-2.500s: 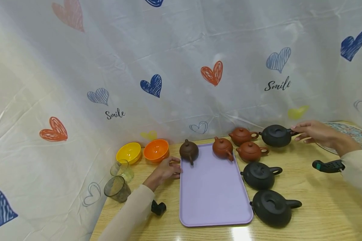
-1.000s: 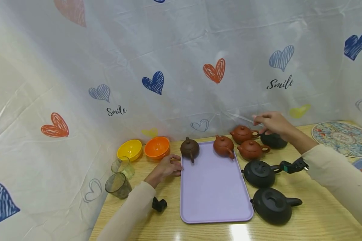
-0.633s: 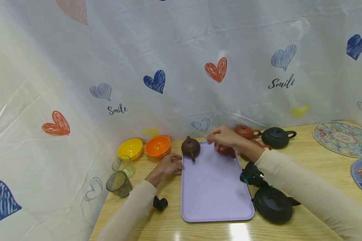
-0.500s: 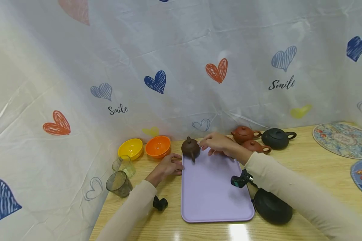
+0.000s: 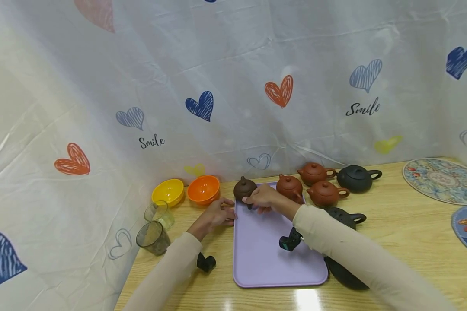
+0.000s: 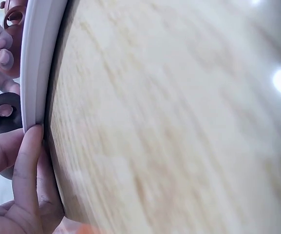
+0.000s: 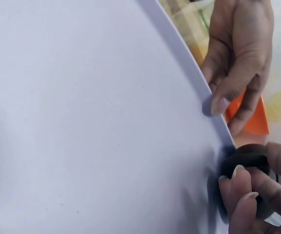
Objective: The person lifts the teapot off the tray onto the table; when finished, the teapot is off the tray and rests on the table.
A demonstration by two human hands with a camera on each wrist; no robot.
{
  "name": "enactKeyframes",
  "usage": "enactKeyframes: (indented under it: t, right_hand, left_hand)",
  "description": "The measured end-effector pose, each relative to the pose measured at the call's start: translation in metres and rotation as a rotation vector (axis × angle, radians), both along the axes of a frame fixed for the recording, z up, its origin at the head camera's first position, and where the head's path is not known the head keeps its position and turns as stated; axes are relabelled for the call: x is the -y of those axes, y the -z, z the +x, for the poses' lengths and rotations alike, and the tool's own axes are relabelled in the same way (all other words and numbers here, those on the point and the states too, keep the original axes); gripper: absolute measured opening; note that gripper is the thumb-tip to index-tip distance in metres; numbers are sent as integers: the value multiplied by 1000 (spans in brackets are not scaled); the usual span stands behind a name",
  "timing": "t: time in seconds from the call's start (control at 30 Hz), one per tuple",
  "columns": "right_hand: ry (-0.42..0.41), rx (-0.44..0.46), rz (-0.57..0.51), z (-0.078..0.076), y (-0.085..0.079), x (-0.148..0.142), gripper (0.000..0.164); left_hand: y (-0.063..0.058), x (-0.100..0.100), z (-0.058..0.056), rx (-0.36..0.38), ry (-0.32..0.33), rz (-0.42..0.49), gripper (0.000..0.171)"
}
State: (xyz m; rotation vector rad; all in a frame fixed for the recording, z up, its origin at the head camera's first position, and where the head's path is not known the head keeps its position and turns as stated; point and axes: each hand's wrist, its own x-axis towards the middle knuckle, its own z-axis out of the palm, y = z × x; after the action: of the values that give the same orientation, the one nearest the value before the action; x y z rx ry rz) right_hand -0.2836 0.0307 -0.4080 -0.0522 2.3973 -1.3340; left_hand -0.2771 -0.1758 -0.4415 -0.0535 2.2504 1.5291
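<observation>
A lilac tray [image 5: 272, 268] lies on the table. At its left rim my left hand [image 5: 215, 216] pinches the edge, its thumb on the rim in the right wrist view. The dark brown teapot [image 5: 244, 188] sits at the tray's far left corner, handle toward me. My right hand [image 5: 267, 198] reaches across the tray and holds that handle [image 6: 5, 108], fingers curled at the loop in the right wrist view. A red-brown teapot [image 5: 289, 185] stands at the tray's far right corner, just beyond the right hand.
Right of the tray stand two more red-brown teapots [image 5: 326, 193] and several black teapots [image 5: 356, 178], some partly behind my right sleeve. Left are an orange bowl [image 5: 203, 189], a yellow bowl [image 5: 168, 192] and two glasses [image 5: 153, 238]. Round mats [image 5: 443, 180] lie far right.
My right hand has left the handle of the far black teapot, crossed left over the red-brown teapots and come to the brown teapot's handle. The left hand has stayed at the tray's rim.
</observation>
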Motion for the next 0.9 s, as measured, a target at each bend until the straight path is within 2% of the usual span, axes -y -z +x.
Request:
enactKeyframes:
  t: [0.13,0.3,0.47,0.73,0.9]
  right_hand:
    - [19,20,-4,1,1,4,24]
    - [33,37,-25,2,2,2,25]
    - [47,-1,-79,2,1,-1,27]
    - [-46,-31,-145,5,-3,-13,27]
    - [-124,-45,-156,9,-19,-31,27]
  left_hand:
    - [0,-1,0,-8,6,-2,44]
    - [0,-1,0,-2,7,-3,43]
    - [0,-2,0,-5,12,-4,45]
    - [3,-1,1,-15,-1,4,44]
    - [1,0,2,-19,1,1,43]
